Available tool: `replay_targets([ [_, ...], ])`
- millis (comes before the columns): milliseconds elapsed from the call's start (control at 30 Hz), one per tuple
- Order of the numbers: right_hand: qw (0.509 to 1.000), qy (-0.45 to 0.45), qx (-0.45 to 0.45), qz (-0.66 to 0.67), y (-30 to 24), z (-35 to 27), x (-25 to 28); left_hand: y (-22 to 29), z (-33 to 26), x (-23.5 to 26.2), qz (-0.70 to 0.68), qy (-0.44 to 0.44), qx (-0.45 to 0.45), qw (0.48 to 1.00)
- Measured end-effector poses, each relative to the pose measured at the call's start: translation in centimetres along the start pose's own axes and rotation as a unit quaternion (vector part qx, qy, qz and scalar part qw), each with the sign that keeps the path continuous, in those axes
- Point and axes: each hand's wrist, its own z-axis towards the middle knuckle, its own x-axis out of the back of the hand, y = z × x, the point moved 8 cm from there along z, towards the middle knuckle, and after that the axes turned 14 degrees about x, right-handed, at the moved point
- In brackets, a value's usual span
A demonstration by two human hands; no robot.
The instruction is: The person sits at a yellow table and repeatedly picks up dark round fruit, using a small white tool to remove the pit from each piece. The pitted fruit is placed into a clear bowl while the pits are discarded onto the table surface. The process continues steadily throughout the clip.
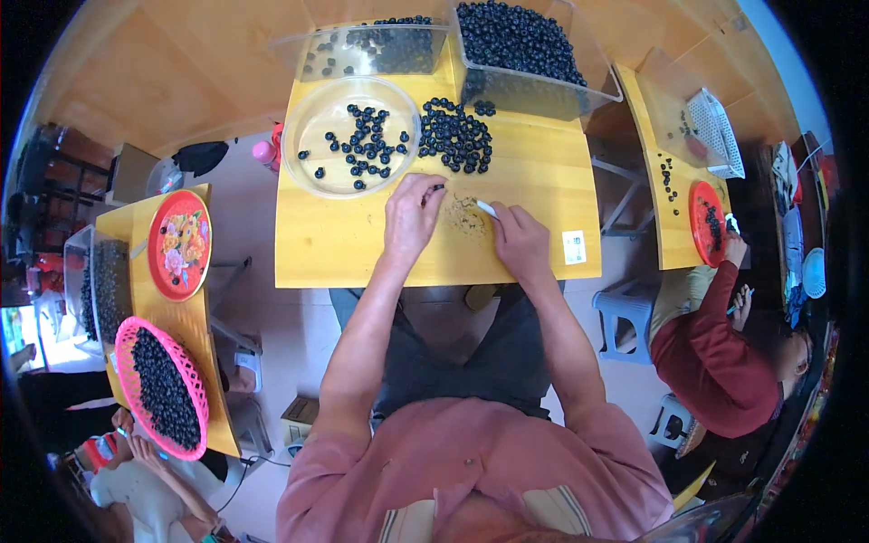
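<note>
My left hand [412, 217] rests on the yellow table [344, 244] and pinches a dark round berry [437, 188] at its fingertips. My right hand [519, 237] grips a small white tool [486, 209] whose tip points at the left hand. Between the hands lies a patch of small scraps [465, 217]. Just beyond them sits a loose heap of dark berries [454, 134]. A clear round dish [351, 147] at the left holds several scattered berries.
Two clear bins [534, 54] full of berries stand at the table's far edge. A person in a red top [715, 362] sits at the right table with a red plate [708, 222]. At the left are a flowered red tray [179, 244] and a pink basket [163, 387] of berries.
</note>
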Motion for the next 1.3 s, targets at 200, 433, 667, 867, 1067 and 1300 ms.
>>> replay_targets([
  [200, 1.000, 0.008, 0.028, -0.004, -0.2, -0.2, -0.3, -0.4, 0.0, 0.5, 0.012, 0.019, 0.022, 1.000],
  [433, 0.998, 0.040, 0.033, 0.040, -0.4, -0.2, 0.1, 0.2, -0.8, 0.6, 0.017, 0.036, 0.029, 0.999],
  [667, 0.996, 0.065, 0.060, 0.025, -0.4, -0.7, 0.5, -0.4, -4.0, -1.3, -0.057, 0.009, 0.080, 0.995],
  [867, 0.996, 0.039, 0.077, 0.017, -0.6, -0.6, 0.4, -2.0, -3.9, -2.4, -0.138, -0.016, 0.134, 0.981],
  [1067, 0.996, 0.029, 0.078, 0.019, -0.7, -0.7, -0.1, -1.6, -3.9, -2.9, -0.120, -0.044, 0.122, 0.984],
  [1300, 0.996, 0.023, 0.082, 0.018, -1.0, -0.5, -0.1, -1.8, -4.0, -2.7, -0.115, -0.031, 0.104, 0.988],
])
